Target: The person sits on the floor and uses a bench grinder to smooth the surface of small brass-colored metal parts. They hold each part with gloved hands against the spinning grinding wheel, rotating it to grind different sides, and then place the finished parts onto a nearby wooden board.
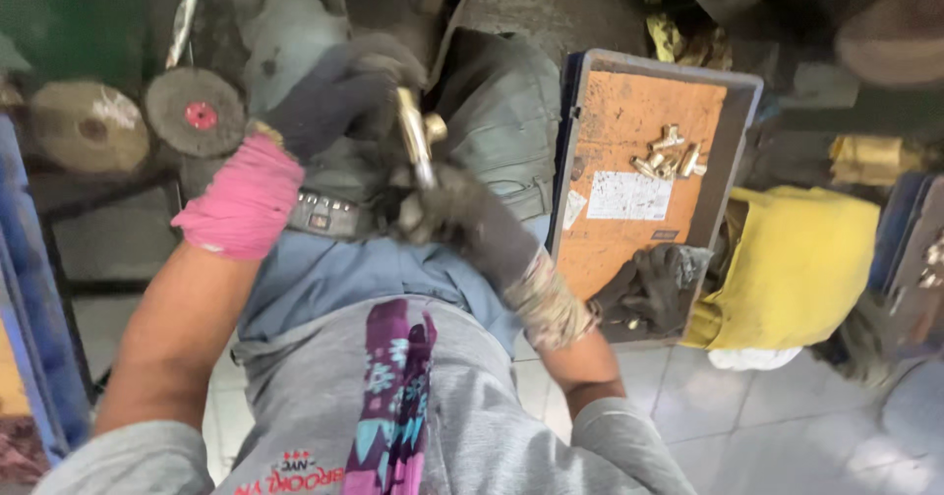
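Brass fitting (417, 141) held by both gloved hands; tray (629, 112) holds brass pieces (669, 153).

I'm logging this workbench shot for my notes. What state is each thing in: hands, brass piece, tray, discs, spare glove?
Left hand: gloved, pink cuff, gripping brass piece's top.
Right hand: gloved, gripping its lower end.
Long brass fitting: upright, held between both hands.
Orange tray: lying flat, small brass parts piled inside.
Two round abrasive discs: lying flat.
Dark spare glove: unworn, crumpled on tray's corner.
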